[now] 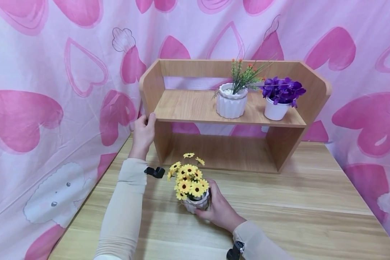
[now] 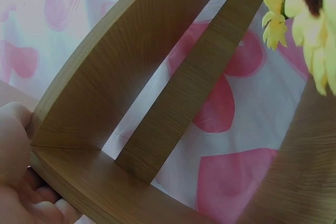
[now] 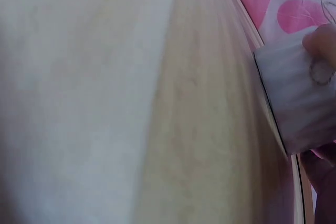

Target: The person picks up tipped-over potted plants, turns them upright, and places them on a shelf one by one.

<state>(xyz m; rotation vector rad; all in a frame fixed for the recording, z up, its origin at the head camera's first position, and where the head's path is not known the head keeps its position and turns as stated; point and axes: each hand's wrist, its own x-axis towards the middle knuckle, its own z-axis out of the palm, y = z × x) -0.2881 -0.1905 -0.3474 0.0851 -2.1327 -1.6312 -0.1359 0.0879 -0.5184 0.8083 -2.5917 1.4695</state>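
Observation:
My left hand (image 1: 143, 132) grips the left side panel of a small wooden shelf (image 1: 188, 104). In the left wrist view its thumb and curled fingers stand on either side of the panel (image 2: 89, 72). With my right hand (image 1: 219, 207) I hold a ribbed pale flowerpot (image 1: 195, 205) round its side, in front of the shelf. Yellow daisy-like artificial flowers (image 1: 190, 180) rise from that pot. In the right wrist view the pot (image 3: 294, 93) appears at the right edge, with fingers on two sides of it; whether its base touches the table is unclear.
On the upper shelf board stand a ribbed white pot (image 1: 231, 104) with orange-tipped greenery and, to its right, a white pot (image 1: 275, 109) of purple flowers. Everything rests on a wooden table (image 1: 312, 209). A pink heart-patterned curtain (image 1: 81, 68) hangs behind and at both sides.

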